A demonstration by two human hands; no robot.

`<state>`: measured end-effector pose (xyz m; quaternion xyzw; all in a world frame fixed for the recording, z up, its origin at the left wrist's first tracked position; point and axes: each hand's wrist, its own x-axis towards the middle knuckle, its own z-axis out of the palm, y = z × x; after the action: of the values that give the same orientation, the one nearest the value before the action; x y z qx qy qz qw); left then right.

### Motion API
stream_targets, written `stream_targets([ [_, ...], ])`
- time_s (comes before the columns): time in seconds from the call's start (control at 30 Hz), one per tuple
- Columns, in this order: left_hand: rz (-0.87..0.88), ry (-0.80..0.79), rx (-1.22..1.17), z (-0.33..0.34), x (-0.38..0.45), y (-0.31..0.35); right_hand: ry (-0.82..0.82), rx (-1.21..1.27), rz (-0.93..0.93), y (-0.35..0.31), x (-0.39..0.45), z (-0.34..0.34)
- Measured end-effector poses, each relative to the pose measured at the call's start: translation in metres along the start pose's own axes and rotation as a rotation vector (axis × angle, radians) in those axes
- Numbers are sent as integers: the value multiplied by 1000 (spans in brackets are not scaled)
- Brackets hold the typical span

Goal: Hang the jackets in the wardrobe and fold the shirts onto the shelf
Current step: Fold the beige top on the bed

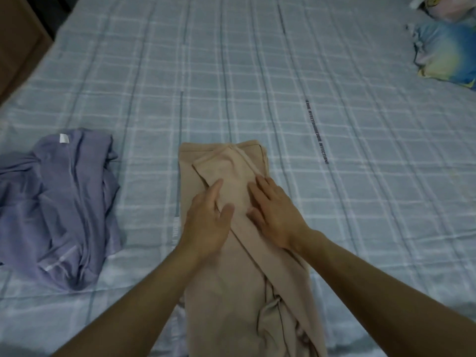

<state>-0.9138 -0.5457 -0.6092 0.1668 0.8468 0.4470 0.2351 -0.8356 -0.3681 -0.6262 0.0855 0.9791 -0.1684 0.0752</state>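
A beige shirt (226, 274) lies lengthwise on the bed in front of me, its sides and sleeves folded inward into a long strip. My left hand (208, 222) rests flat on its upper middle with straight fingers. My right hand (273, 212) lies flat beside it, fingers spread on the folded sleeve. A crumpled lavender shirt (61, 207) with a white label lies on the bed to the left, apart from both hands.
The bed (257, 73) is covered with a pale blue plaid sheet. Two colourful pillows (445, 50) sit at the far right corner. Brown furniture (18, 39) stands beyond the bed's left edge.
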Motion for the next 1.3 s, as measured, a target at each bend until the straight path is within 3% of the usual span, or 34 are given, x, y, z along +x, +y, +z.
stream_targets([
  [0.17, -168, -37, -385, 3, 42, 16, 14, 13, 51, 1, -13, 29],
  [0.43, -211, -3, -374, 5, 60, 19, 28, 96, 72, -10, -54, 22],
  [0.6, -171, 51, -337, -3, 67, 20, 61, 173, 129, -25, -122, 24],
  [0.7, -146, 24, -272, -5, 71, 16, 85, 216, 230, -34, -161, 38],
  [0.8, -132, -39, -225, -1, 62, 8, 189, 290, 450, -48, -183, 46],
  [0.9, -136, -1, -231, -1, 56, 3, 301, 310, 569, -62, -191, 51],
  [1.1, -89, 32, -204, -7, 65, 8, 258, 429, 668, -69, -209, 51],
  [1.3, -33, 78, -263, -17, 79, 10, 406, 375, 648, -75, -229, 43],
])
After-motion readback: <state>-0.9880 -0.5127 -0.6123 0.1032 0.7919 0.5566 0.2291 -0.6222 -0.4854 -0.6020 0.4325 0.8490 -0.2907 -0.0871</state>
